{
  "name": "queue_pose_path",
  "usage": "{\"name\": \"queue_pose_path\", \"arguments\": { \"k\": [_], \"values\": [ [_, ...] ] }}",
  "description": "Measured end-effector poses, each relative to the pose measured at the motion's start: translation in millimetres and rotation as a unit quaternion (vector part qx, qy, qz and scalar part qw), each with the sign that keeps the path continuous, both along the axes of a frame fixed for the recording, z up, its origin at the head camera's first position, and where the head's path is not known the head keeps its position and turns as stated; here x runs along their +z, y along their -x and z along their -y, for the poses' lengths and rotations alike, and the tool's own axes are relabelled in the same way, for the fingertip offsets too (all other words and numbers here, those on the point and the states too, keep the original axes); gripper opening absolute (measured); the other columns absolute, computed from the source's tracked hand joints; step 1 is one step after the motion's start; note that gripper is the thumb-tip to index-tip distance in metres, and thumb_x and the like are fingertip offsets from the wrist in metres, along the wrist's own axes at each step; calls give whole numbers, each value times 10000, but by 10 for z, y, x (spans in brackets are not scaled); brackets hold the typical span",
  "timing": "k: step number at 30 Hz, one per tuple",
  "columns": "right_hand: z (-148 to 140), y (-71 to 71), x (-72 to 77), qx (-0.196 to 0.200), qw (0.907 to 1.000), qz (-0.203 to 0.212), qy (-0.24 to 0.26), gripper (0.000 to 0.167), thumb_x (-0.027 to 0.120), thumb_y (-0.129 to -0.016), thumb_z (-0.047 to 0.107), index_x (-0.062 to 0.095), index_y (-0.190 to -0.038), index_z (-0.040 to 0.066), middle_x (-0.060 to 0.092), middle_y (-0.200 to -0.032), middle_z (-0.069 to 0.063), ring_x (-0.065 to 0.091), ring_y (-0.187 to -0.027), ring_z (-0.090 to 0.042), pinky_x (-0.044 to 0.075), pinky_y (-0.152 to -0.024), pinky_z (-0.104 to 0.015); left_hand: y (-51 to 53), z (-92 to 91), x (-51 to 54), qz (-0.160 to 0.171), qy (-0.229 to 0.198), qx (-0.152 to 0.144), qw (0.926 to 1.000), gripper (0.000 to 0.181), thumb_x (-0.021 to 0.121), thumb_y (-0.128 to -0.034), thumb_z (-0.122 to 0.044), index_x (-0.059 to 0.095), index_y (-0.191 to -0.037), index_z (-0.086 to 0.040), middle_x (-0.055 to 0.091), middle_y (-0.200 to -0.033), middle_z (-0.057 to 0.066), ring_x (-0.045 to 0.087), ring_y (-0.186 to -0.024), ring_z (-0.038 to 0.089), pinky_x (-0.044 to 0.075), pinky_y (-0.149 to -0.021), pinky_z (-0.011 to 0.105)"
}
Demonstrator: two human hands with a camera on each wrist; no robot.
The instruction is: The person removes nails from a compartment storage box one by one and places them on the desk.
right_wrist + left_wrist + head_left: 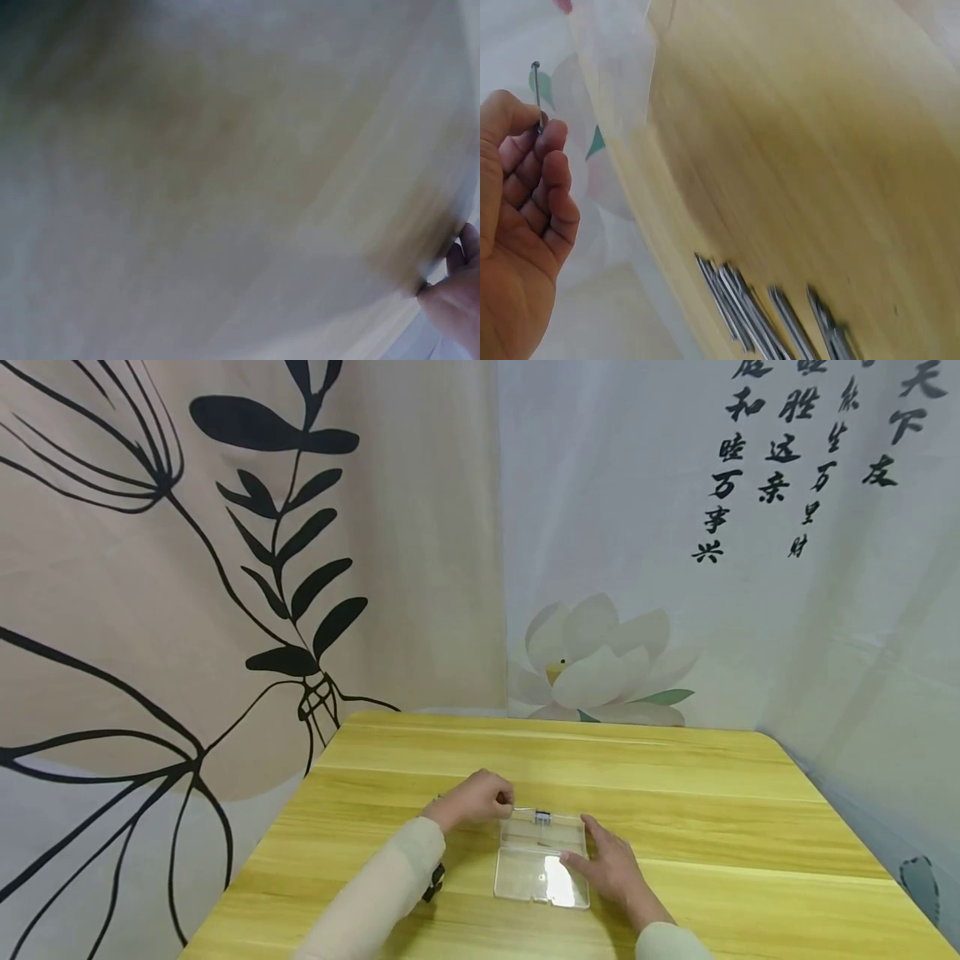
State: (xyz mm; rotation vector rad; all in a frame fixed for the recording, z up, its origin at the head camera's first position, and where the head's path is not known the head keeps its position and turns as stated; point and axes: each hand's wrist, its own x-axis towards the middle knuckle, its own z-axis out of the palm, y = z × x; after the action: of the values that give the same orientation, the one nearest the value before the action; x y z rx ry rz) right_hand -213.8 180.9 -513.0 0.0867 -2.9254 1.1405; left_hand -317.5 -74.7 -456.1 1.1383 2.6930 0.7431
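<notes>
A clear plastic box (pixel 517 835) lies opened on the table, its transparent lid (pixel 517 877) folded toward me and carrying a bright reflection. My left hand (pixel 480 796) is at the box's far left corner. Between thumb and fingertips, the left hand (pixel 525 180) pinches a thin metal nail (pixel 537 90) with a small head. My right hand (pixel 615 864) holds the box's right side, thumb over the lid and a finger at the far corner. Blur in the right wrist view hides most detail around the right hand (pixel 454 300). A small blue-and-white piece (pixel 542 817) shows at the box's far edge.
Several grey metal nails (pixel 750 315) lie side by side on the wooden table (pixel 712 802); in the head view the left arm mostly hides that spot. A black object (pixel 433 883) shows beside the left sleeve. Printed curtains (pixel 427 568) hang behind the table.
</notes>
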Motion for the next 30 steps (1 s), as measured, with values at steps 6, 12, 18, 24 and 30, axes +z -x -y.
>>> {"name": "queue_pose_path", "arguments": {
  "k": [6, 12, 18, 24, 30],
  "values": [
    [-11, -2, 2, 45, 10000, -23, -51, 822, 690, -909, 447, 340, -1520, 23, 396, -1475, -299, 334, -1317, -575, 242, -1057, -686, 44, 189, 42, 640, -523, 318, 9961, 130, 615, -932, -45, 715, -850, -61, 586, -724, -69, 453, -635, 76, 414, -635, 263],
    [-5, -4, 10, 55, 10000, -53, -17, 830, 695, -902, 456, 344, -1518, 23, 399, -1472, -301, 337, -1313, -575, 254, -1049, -688, 37, 456, 69, 891, -792, 519, 9915, 141, 598, -972, -72, 709, -923, 1, 577, -728, -40, 434, -620, 96, 414, -635, 293],
    [-14, -2, -2, 55, 9999, -105, -46, 815, 701, -902, 434, 355, -1511, 17, 407, -1463, -307, 350, -1305, -573, 252, -1054, -681, -32, 761, 59, 941, -822, 743, 9894, 132, 608, -982, -88, 695, -896, -40, 632, -785, 103, 447, -636, 104, 422, -641, 324],
    [7, -33, 21, 68, 9999, -91, 109, 803, 706, -903, 413, 359, -1507, 14, 417, -1457, -305, 343, -1309, -575, 240, -1053, -693, -82, 1055, 42, 809, -693, 915, 9901, 131, 618, -983, -105, 679, -867, -92, 588, -741, 17, 447, -637, 103, 419, -636, 319],
    [11, -33, 37, 67, 9999, -95, 77, 803, 697, -909, 420, 353, -1509, 12, 408, -1459, -314, 339, -1308, -580, 244, -1052, -689, -137, 1282, 2, 666, -690, 855, 9917, 108, 624, -966, -79, 697, -912, -21, 624, -783, 14, 481, -667, 95, 430, -626, 289]
  ]
}}
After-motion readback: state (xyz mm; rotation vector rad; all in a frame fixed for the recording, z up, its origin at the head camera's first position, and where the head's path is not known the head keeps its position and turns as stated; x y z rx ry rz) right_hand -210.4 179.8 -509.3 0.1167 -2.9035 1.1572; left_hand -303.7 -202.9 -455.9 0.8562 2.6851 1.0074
